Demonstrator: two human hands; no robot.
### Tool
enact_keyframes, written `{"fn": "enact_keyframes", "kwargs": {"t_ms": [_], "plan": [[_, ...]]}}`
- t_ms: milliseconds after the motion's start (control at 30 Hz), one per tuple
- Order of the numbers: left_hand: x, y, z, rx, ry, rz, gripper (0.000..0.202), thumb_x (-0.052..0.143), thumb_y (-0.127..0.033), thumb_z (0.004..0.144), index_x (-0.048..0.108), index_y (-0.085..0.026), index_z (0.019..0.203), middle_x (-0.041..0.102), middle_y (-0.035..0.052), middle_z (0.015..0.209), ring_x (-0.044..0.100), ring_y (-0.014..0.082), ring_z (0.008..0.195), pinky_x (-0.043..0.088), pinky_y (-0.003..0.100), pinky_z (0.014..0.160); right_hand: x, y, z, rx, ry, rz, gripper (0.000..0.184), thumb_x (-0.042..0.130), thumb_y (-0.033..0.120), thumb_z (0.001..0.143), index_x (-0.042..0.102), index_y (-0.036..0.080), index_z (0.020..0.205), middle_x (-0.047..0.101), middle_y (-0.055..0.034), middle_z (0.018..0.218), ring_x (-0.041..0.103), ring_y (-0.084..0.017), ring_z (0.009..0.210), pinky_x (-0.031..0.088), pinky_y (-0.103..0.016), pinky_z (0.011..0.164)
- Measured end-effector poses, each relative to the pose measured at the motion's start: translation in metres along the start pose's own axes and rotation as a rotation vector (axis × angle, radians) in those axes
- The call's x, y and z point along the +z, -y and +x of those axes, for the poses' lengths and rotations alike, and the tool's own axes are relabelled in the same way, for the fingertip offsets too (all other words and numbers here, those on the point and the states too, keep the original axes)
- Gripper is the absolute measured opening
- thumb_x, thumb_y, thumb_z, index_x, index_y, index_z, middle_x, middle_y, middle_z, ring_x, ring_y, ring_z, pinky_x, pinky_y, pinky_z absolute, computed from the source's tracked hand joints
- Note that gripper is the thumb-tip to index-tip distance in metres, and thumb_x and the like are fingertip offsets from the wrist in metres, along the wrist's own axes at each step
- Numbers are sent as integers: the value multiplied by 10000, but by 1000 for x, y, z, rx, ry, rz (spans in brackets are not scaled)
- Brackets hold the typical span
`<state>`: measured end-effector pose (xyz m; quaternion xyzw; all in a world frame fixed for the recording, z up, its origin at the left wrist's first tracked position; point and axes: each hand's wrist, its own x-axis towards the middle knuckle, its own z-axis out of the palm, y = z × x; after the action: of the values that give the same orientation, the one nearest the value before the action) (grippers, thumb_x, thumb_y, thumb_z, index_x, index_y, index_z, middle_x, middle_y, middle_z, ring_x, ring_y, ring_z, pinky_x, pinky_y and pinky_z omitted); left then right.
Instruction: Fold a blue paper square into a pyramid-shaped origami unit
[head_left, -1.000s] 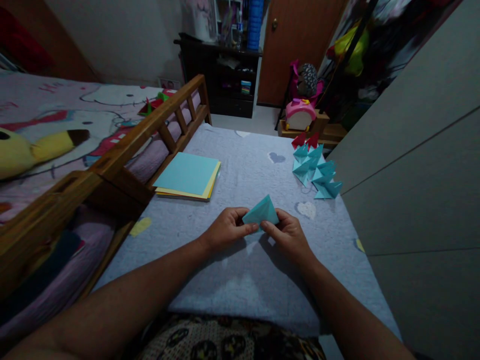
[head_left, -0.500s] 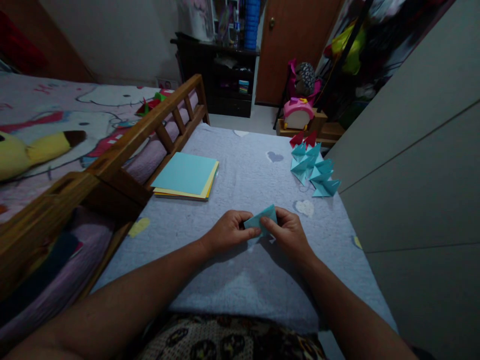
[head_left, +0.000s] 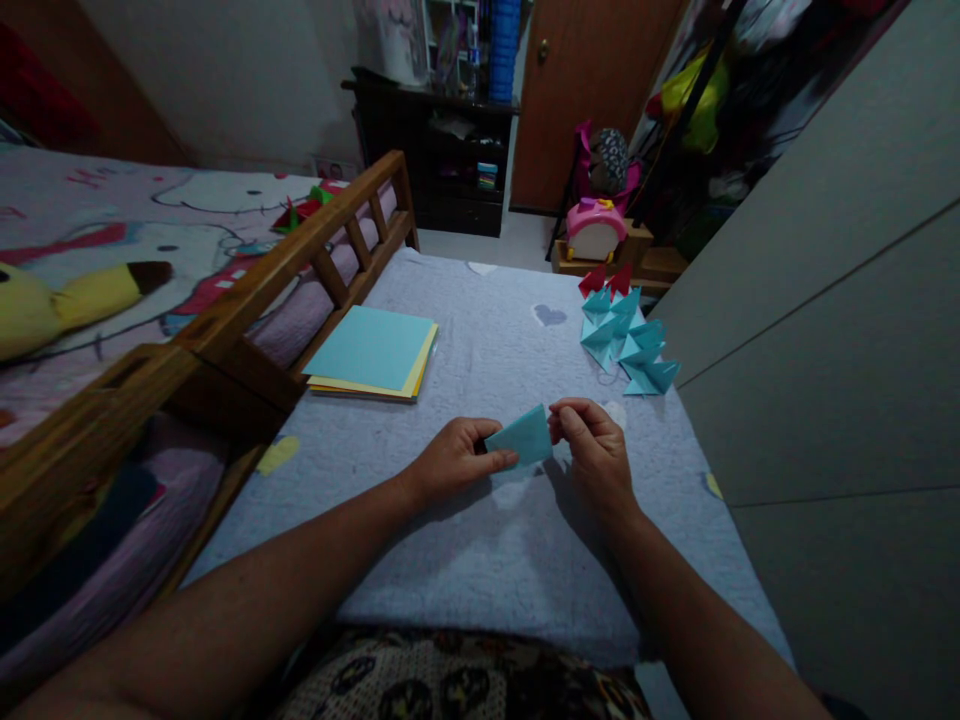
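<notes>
A small folded piece of teal paper (head_left: 523,439) is held just above the grey-blue blanket (head_left: 480,540). My left hand (head_left: 450,462) pinches its left end with thumb and fingers. My right hand (head_left: 592,450) is closed in a pinch at the paper's right edge, fingertips touching it. Beyond the left hand lies a stack of square paper sheets (head_left: 373,352), teal on top, yellow below. A cluster of folded teal and red paper pieces (head_left: 624,335) sits at the far right of the blanket.
A wooden bed rail (head_left: 247,300) runs along the left, with a patterned bedsheet and a yellow plush toy (head_left: 45,305) behind it. A grey cabinet wall (head_left: 832,330) closes the right side. A dark shelf unit (head_left: 450,150), a brown door and toys stand at the back.
The paper went from a raised triangle to a flatter, narrower folded shape. My right hand moved from under it to its right edge, fingers lifted into a pinch.
</notes>
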<state>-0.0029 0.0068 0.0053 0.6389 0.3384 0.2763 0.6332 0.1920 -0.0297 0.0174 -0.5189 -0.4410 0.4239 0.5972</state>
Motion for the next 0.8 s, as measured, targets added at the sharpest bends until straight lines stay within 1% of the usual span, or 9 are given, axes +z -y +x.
{"fn": "enact_keyframes", "kwargs": {"t_ms": [100,200,300,400,467,533,633,733,800], "plan": [[-2,-3,1,25,-127,-52,248,721,-384,805,637,-152,789,525,-39,595,450,94,526,348,224,510,0,-3,-2,-21,-4,11,249,640,408,873,644,218,1034,632,-12,871,575,-145,720,482,-283,657],[-2,-7,1,51,-216,-71,261,734,-393,802,626,-161,853,562,-37,617,479,95,517,380,217,505,4,-5,-6,-83,25,-38,256,677,350,858,601,240,1077,603,6,879,575,-143,757,480,-281,691],[-1,-9,0,71,-227,-64,263,708,-405,826,617,-166,886,589,-25,657,511,102,542,408,218,527,7,-7,-10,-136,48,-127,239,679,288,864,585,252,1082,605,11,882,591,-148,792,486,-297,737],[2,-9,0,76,-219,-20,251,670,-408,854,622,-168,907,590,-21,682,532,114,580,424,227,558,8,-7,-11,-212,76,-231,160,635,258,892,605,246,1050,613,-1,871,602,-157,787,493,-312,723],[2,-8,0,90,-217,20,247,643,-412,873,625,-166,890,575,-23,684,529,119,596,427,234,575,8,-7,-12,-281,83,-299,138,616,235,898,623,244,1036,617,-10,883,599,-160,788,495,-318,714],[1,-7,0,124,-231,60,247,624,-405,887,622,-162,842,545,-26,677,507,118,607,416,236,585,8,-6,-12,-330,79,-331,165,607,218,900,630,246,1060,621,-18,912,603,-162,803,502,-323,720],[-1,-6,0,171,-263,101,241,621,-379,890,624,-155,802,518,-28,676,479,115,619,396,233,585,8,-6,-13,-333,25,-309,217,610,221,902,605,246,1117,620,-17,911,621,-165,814,521,-327,732],[-1,-7,-1,165,-268,100,219,620,-361,888,632,-155,815,525,-32,662,483,111,591,399,230,568,9,-6,-13,-330,-21,-307,166,614,224,909,599,241,1074,614,-9,886,626,-159,802,524,-317,727],[0,-8,-1,152,-265,91,204,625,-353,880,637,-156,829,537,-32,655,487,108,566,405,229,554,8,-7,-13,-348,-4,-325,134,603,210,918,608,241,1049,615,-10,902,627,-154,807,520,-311,723]]}}
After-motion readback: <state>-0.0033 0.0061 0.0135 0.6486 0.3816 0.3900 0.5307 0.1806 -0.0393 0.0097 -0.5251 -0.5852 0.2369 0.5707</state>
